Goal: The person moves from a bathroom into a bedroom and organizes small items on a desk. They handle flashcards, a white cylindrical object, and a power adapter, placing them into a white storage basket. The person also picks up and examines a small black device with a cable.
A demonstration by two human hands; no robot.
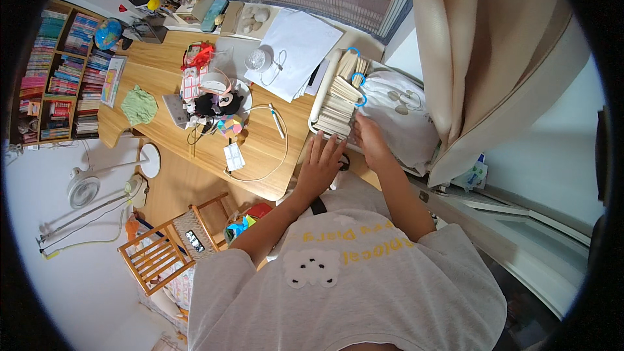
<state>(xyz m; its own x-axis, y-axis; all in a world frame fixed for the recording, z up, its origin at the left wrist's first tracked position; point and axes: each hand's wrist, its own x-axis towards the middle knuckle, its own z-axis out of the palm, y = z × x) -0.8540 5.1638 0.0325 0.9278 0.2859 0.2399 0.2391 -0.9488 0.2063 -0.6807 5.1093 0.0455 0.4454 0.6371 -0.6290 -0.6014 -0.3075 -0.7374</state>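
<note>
In front of me stands a white basket packed with rows of paper cards, their edges facing up. Blue binding rings stick out along the right side of the cards. My left hand rests at the basket's near end, fingers spread, fingertips by the closest cards. At the near right corner is my right hand, its fingers close together beside the cards; whether it grips anything is hidden. A white cloth bag lies just right of the basket.
Left of the basket is a wooden desk with white paper sheets, plush toys, a pen and a looped cable. A beige curtain hangs at right. A wooden chair and a fan stand at left.
</note>
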